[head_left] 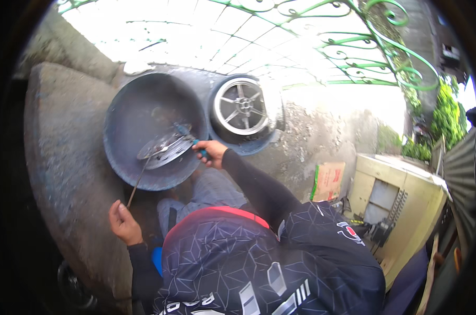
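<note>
A round metal part (167, 153), shiny and slotted like a wheel, is held tilted inside a large dark basin (115, 152). My left hand (126, 224) is closed around the lower end of a thin brown rod (138, 181). The rod's upper end meets the metal part; whether it hooks through it I cannot tell. My right hand (211, 154) grips a tool with a teal handle (200, 149) at the basin's right rim. The tool's far end reaches over the metal part, and its kind is blurred.
Right of the basin, a spoked wheel (244, 106) rests on a blue tub (253, 148). A curved concrete ledge (75, 157) stands at left. A green metal grille (353, 39) runs along the back. At right are a flattened cardboard box (328, 181) and a pale yellow cabinet (405, 210).
</note>
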The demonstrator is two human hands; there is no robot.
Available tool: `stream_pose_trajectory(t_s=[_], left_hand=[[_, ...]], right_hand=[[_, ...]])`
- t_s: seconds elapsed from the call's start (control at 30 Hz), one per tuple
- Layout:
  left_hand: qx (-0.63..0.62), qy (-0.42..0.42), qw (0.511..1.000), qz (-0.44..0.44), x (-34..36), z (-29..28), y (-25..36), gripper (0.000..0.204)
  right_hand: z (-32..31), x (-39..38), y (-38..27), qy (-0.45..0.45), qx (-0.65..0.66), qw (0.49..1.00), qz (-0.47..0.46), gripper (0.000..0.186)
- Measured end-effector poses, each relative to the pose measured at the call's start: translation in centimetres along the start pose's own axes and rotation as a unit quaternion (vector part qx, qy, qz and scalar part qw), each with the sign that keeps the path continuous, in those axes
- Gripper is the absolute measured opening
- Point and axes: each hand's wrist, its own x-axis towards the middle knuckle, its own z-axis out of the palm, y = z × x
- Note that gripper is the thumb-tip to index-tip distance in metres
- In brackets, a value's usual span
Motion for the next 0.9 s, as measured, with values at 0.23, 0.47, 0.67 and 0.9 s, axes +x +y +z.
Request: stream_pose_trajectory(t_s=[0.23, 0.47, 0.67, 0.9], left_hand=[[0.002, -0.111, 0.994, 0.022, 1.7, -0.5, -2.1, 0.022], [0.137, -0.158, 0.973, -0.097, 3.8, -3.4, -1.0, 0.022], [0.227, -0.156, 0.957, -0.091, 2.7, -5.4, -2.0, 0.018], [0.272, -0.145, 0.944, -0.117, 2.0, -6.4, -3.2, 0.017]], right_hand=[[-1.1, -11.3, 2.4, 0.000, -0.145, 0.989, -0.034, 0.018], [-1.9, -19.0, 3.4, 0.001, -0.356, 0.932, -0.061, 0.039], [-1.4, -19.1, 3.2, 0.052, -0.481, 0.870, -0.093, 0.064], [0.4, -17.4, 3.0, 0.061, -0.557, 0.819, -0.122, 0.060]])
